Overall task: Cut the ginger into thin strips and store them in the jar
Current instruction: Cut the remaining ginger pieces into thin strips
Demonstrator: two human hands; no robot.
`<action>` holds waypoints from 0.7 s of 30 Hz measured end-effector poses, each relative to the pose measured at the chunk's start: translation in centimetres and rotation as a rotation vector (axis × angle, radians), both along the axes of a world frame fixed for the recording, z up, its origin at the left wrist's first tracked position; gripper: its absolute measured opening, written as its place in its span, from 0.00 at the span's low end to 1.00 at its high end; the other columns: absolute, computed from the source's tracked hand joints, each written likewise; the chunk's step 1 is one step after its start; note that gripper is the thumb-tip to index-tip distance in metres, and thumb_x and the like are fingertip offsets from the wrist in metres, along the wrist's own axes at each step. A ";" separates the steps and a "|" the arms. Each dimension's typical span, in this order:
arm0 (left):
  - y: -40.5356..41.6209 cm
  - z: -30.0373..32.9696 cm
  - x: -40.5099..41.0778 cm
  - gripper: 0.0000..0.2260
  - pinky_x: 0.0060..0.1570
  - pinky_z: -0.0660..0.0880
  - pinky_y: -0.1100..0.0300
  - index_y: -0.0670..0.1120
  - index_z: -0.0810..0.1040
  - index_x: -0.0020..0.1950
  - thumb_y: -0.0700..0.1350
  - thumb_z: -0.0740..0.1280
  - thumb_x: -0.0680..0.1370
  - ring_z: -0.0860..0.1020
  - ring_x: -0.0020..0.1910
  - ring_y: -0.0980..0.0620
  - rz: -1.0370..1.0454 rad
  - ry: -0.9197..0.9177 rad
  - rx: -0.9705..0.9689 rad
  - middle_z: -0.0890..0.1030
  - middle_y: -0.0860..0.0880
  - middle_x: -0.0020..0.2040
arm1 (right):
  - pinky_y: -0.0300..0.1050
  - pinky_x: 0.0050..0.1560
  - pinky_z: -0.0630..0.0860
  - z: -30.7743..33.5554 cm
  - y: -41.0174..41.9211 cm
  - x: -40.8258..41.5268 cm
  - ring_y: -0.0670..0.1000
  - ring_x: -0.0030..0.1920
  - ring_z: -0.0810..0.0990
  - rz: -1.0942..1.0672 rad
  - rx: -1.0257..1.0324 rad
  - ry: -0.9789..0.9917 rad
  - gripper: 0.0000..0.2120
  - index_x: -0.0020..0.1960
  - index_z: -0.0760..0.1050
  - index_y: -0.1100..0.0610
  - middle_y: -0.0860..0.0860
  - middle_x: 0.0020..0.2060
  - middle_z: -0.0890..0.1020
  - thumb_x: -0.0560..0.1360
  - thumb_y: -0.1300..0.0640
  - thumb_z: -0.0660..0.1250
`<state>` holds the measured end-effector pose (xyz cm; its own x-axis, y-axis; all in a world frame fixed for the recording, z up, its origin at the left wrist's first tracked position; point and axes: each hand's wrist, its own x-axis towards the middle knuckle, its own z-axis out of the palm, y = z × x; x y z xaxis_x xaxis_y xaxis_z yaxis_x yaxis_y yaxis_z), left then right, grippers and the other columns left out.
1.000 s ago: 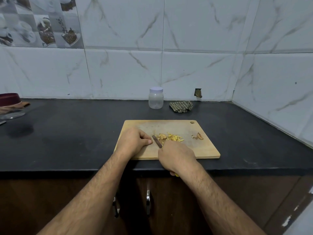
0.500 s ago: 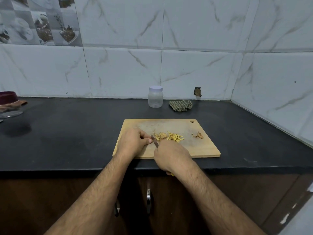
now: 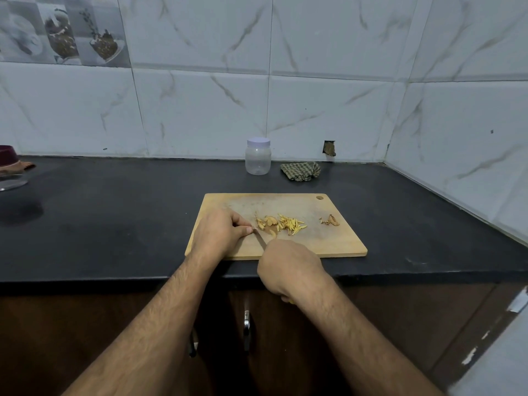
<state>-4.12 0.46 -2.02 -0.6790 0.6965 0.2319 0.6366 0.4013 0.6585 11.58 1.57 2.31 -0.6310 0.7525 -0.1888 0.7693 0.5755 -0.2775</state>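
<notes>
A wooden cutting board lies on the black counter. On it sits a small heap of ginger slices and thin yellow strips. My left hand rests on the board's left part, its fingertips pinching a small ginger piece right beside the blade. My right hand grips a knife whose blade points up-left toward the left fingertips; the handle is mostly hidden under the hand. A clear plastic jar with a pale lid on stands upright behind the board near the wall.
A few brown ginger peel scraps lie on the board's right side. A checked cloth is bunched beside the jar. A dark red bowl and a glass lid sit at the far left. Tiled walls close the back and right.
My right hand and the knife have shifted left, bringing the blade against my left fingertips. My left hand has stayed in place on the board.
</notes>
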 end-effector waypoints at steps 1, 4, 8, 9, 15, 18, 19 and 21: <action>0.0 0.0 0.0 0.02 0.37 0.70 0.63 0.55 0.86 0.45 0.50 0.73 0.75 0.77 0.45 0.59 -0.002 0.000 0.004 0.84 0.59 0.47 | 0.50 0.47 0.78 0.0 0.0 0.2 0.57 0.51 0.82 0.002 0.006 0.003 0.11 0.58 0.75 0.59 0.56 0.51 0.81 0.78 0.60 0.60; -0.1 0.1 0.2 0.03 0.35 0.68 0.64 0.55 0.86 0.46 0.50 0.73 0.75 0.76 0.45 0.60 0.005 -0.003 0.005 0.83 0.60 0.47 | 0.49 0.45 0.76 0.1 0.1 0.2 0.56 0.50 0.81 -0.008 0.017 0.029 0.10 0.58 0.75 0.59 0.56 0.50 0.81 0.78 0.60 0.60; -0.1 0.1 0.1 0.02 0.35 0.68 0.64 0.55 0.85 0.46 0.50 0.73 0.75 0.77 0.45 0.59 0.007 -0.021 0.006 0.84 0.58 0.47 | 0.51 0.52 0.80 0.2 0.3 -0.2 0.56 0.53 0.81 -0.031 0.012 0.071 0.11 0.59 0.73 0.59 0.56 0.54 0.80 0.79 0.59 0.60; -0.1 0.1 0.2 0.02 0.35 0.68 0.65 0.54 0.85 0.46 0.50 0.73 0.75 0.77 0.45 0.59 0.006 -0.023 0.003 0.84 0.58 0.48 | 0.51 0.52 0.80 0.2 0.3 -0.2 0.56 0.52 0.81 -0.028 0.007 0.077 0.09 0.58 0.72 0.58 0.56 0.53 0.80 0.79 0.59 0.59; -0.2 0.2 0.2 0.02 0.36 0.70 0.63 0.55 0.85 0.45 0.51 0.73 0.75 0.77 0.45 0.58 0.024 -0.039 0.003 0.84 0.58 0.47 | 0.50 0.47 0.77 0.0 0.4 -0.7 0.56 0.51 0.81 0.004 0.033 0.104 0.08 0.54 0.75 0.59 0.54 0.45 0.77 0.79 0.59 0.58; -0.2 0.1 0.2 0.02 0.38 0.71 0.61 0.54 0.85 0.45 0.50 0.73 0.75 0.78 0.47 0.57 0.021 -0.042 0.000 0.84 0.58 0.48 | 0.50 0.46 0.77 -0.2 0.4 -1.0 0.57 0.50 0.81 0.020 0.036 0.102 0.11 0.57 0.76 0.59 0.53 0.44 0.74 0.79 0.59 0.58; -0.1 0.1 0.2 0.02 0.39 0.72 0.60 0.54 0.85 0.45 0.50 0.73 0.75 0.78 0.48 0.57 0.019 -0.046 0.002 0.84 0.58 0.49 | 0.50 0.46 0.77 -0.2 0.4 -1.0 0.57 0.50 0.81 0.022 0.035 0.100 0.11 0.57 0.76 0.59 0.53 0.44 0.75 0.79 0.59 0.58; -0.1 0.2 0.2 0.02 0.43 0.74 0.58 0.54 0.85 0.44 0.50 0.73 0.75 0.79 0.48 0.57 0.019 -0.047 0.005 0.84 0.57 0.49 | 0.50 0.46 0.77 -0.2 0.5 -1.1 0.57 0.51 0.81 0.024 0.030 0.091 0.11 0.58 0.75 0.59 0.54 0.44 0.75 0.79 0.59 0.58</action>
<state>-3.96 0.32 -1.87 -0.7022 0.6825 0.2027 0.5974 0.4100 0.6892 10.50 2.06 2.06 -0.6626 0.7412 -0.1078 0.7276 0.6027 -0.3276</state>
